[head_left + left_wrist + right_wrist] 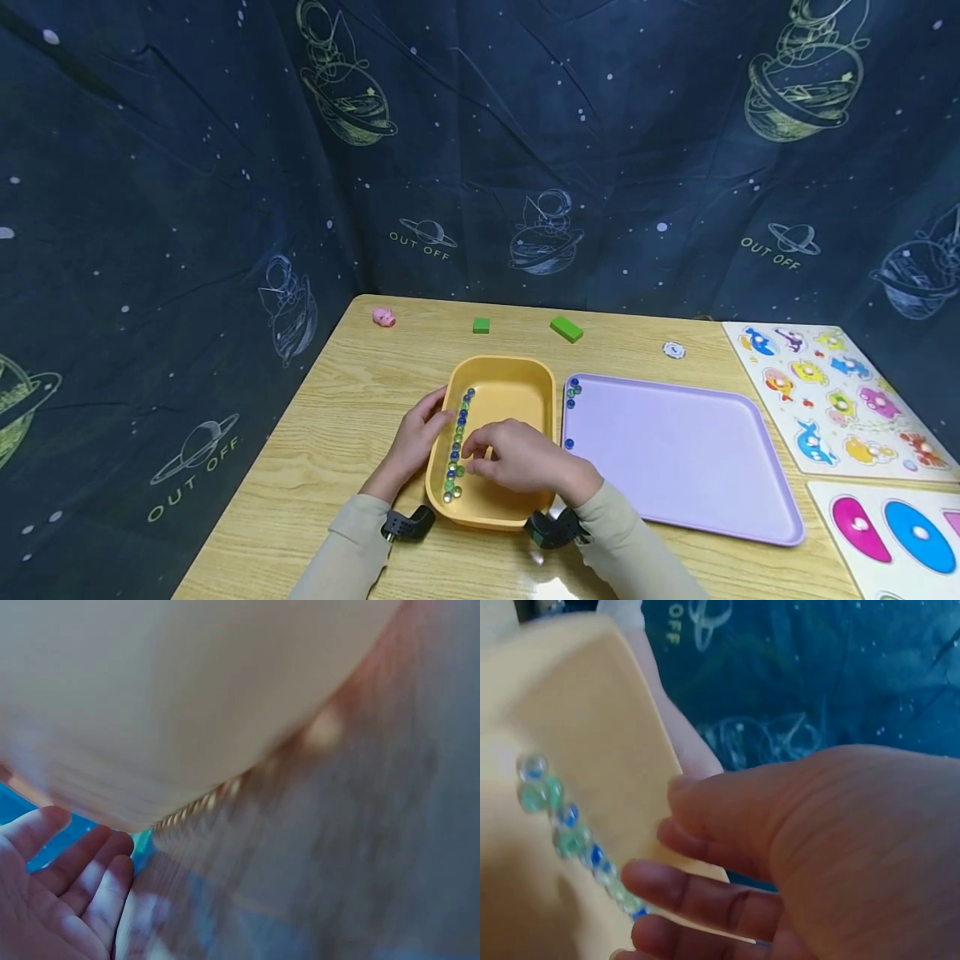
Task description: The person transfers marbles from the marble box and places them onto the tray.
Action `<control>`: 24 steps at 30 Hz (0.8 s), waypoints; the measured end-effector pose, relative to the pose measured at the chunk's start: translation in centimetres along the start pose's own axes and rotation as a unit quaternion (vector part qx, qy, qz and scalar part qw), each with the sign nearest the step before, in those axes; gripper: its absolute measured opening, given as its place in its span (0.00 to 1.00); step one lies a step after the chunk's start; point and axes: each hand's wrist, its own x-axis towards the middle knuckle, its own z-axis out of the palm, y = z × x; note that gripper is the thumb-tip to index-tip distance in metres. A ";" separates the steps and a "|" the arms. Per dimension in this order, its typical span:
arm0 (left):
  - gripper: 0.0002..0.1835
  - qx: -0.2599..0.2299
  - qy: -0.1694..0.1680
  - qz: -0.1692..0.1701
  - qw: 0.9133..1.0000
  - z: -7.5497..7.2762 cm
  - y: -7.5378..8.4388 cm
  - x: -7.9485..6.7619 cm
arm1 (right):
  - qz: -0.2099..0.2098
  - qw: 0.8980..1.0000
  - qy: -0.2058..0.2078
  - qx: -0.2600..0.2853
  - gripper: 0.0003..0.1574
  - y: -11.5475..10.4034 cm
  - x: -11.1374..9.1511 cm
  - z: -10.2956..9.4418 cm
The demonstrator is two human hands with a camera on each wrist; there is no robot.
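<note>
Fingers (709,898) near round, glassy marbles (572,841) in a smooth, round-cornered tub (519,398)

Free room over the lilac tray (675,458) — the yellow bin (517,396) blocks low passage leftward.

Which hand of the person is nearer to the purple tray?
Right. The right hand reaches into the yellow bin, beside the purple tray; the left hand is farther, at the bin's left side.

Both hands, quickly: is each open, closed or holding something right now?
Left hand: open, touching the side of the yellow box.
Right hand: open, fingers loosely bent over the box, nothing visible in its grip.
</note>
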 end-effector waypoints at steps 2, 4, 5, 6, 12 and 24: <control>0.23 0.000 -0.002 -0.001 1.000 0.0 0.0 0.0 | -0.006 1.000 -0.005 -0.001 0.11 -0.1 0.1 0.3; 0.23 0.000 -0.003 -0.004 1.000 -0.1 0.0 0.0 | -0.013 1.000 -0.007 -0.005 0.10 -0.2 0.2 0.6; 0.23 0.000 -0.003 -0.006 1.000 -0.1 0.0 0.0 | -0.013 1.000 -0.007 -0.005 0.10 -0.3 0.2 0.8; 0.24 -0.001 -0.004 -0.007 1.000 -0.1 0.0 0.0 | -0.015 1.000 -0.007 -0.004 0.10 -0.3 0.3 1.0; 0.24 -0.001 -0.003 -0.003 1.000 0.0 0.0 0.0 | 0.007 1.000 0.001 0.002 0.07 -0.1 0.7 2.4; 0.24 0.005 0.007 -0.003 1.000 0.0 -0.2 0.1 | 0.025 0.999 -0.033 -0.010 0.03 0.3 0.9 3.4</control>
